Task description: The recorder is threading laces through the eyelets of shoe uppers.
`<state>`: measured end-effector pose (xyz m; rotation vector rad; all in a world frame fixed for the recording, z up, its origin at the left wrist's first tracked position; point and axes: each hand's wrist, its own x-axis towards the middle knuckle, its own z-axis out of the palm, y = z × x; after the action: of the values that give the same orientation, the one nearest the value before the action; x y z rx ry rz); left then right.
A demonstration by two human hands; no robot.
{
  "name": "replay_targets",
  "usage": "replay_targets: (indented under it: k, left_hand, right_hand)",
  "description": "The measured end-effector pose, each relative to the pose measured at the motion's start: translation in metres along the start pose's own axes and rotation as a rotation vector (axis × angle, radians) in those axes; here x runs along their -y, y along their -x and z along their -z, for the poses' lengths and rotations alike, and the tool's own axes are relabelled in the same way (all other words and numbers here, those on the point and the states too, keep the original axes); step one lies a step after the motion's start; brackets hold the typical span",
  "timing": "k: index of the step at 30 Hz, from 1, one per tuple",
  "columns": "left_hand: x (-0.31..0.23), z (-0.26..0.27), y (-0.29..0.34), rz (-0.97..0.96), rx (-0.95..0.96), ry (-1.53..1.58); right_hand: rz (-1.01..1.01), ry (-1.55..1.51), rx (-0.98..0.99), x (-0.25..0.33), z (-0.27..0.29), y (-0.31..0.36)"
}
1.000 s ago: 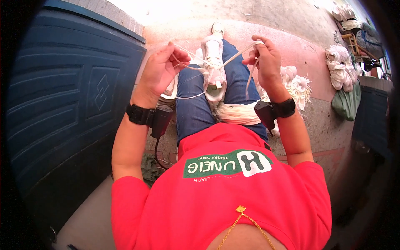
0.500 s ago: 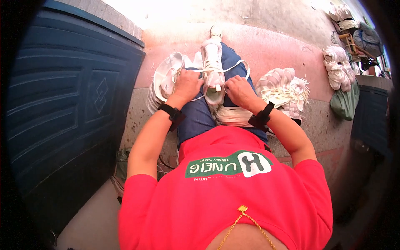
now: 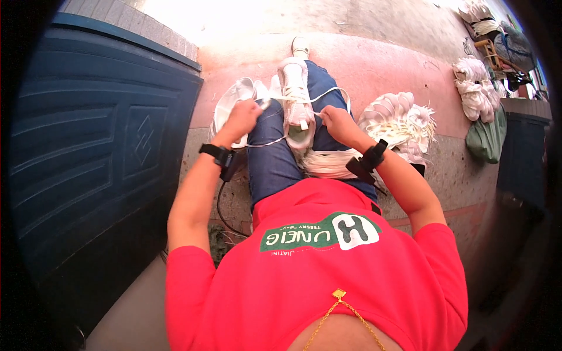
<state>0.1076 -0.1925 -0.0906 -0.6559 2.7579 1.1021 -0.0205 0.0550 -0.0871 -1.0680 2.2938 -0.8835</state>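
Observation:
A white sneaker (image 3: 295, 88) rests lengthwise between my thighs, its heel tab toward me. White shoelace (image 3: 339, 89) runs across its front and loops out on both sides. My left hand (image 3: 243, 120), left of the shoe, is closed with the lace pinched at its fingertips. Beside the collar, my right hand (image 3: 341, 124) is closed, pinching a strand of lace near the shoe's right edge. A bundle of white laces (image 3: 331, 164) lies across my lap below the shoe. How far the lace is threaded is too small to tell.
White shoes (image 3: 225, 108) are stacked by my left knee. On my right sits a heap of white shoes (image 3: 389, 114) with loose laces. A blue panelled door (image 3: 88, 134) stands at the left. More white shoes (image 3: 474, 88) and a green bag (image 3: 487, 140) are farther right.
My left hand has moved left, away from the shoe, drawing the lace outward. My right hand has shifted only slightly and stays beside the shoe.

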Motion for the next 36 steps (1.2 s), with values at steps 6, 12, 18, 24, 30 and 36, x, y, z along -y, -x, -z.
replay_targets:
  k: [6, 12, 18, 24, 30, 36]
  left_hand:
    - [-0.002, 0.127, -0.011, 0.182, -0.134, 1.356]
    - [0.039, 0.219, 0.012, -0.046, -0.456, 1.445]
    - [0.002, 0.133, 0.009, 0.177, -0.311, 0.754]
    - [-0.034, 0.003, 0.014, 0.245, 0.088, 0.615]
    - [-0.036, -0.047, -0.001, 0.265, -0.078, 0.308]
    - [-0.042, -0.050, -0.004, 0.154, -0.024, -0.001]
  right_hand:
    - [-0.127, -0.085, 0.085, -0.017, -0.005, -0.024]
    - [-0.111, -0.060, 0.090, -0.009, -0.006, -0.030]
    - [-0.148, 0.021, 0.066, -0.002, -0.004, -0.030]
    - [-0.004, 0.405, 0.165, 0.023, 0.005, -0.036]
    - [-0.014, 0.433, 0.210, 0.013, 0.002, -0.040]
    - [0.359, 0.587, 0.128, 0.011, -0.004, -0.041]
